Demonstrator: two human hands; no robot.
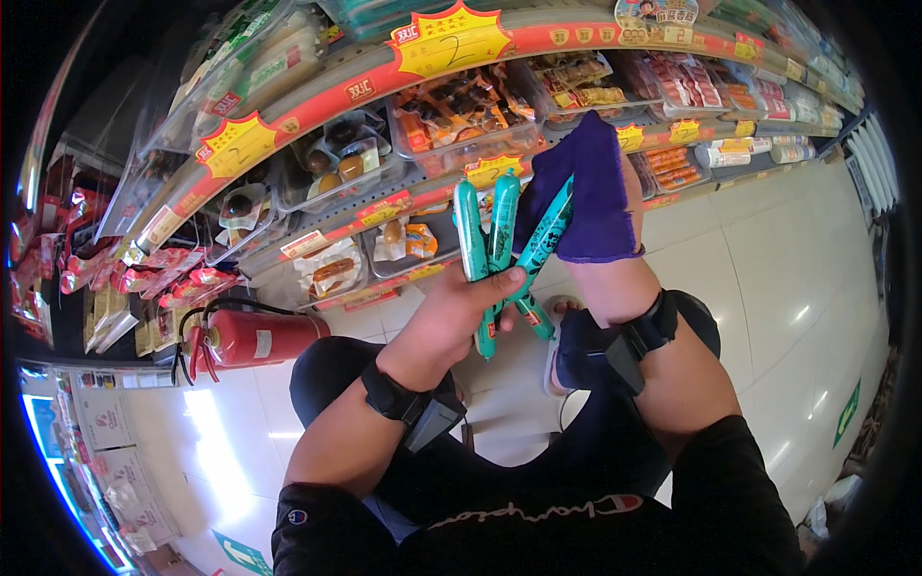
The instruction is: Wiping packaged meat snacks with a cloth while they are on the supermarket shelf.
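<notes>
Several sausages in teal wrappers (470, 230) fan out from my left hand (461, 309), whose thumb presses across them below their middle. A purple cloth (594, 209) drapes over my right hand (628, 180) and hides most of its fingers. The cloth touches or overlaps the rightmost sausage (545, 237), near its upper end. Both hands are in front of the lower shelves, above my knees. Whether the right fingers pinch the sausage through the cloth is hidden.
Shelves hold clear plastic bins of packaged snacks (461, 115), with yellow price tags (450, 39) along red shelf edges. A red fire extinguisher (266, 337) lies at the left by the lowest shelf. Pale floor tiles (778, 288) extend to the right. Hanging red packets (144, 277) are at the far left.
</notes>
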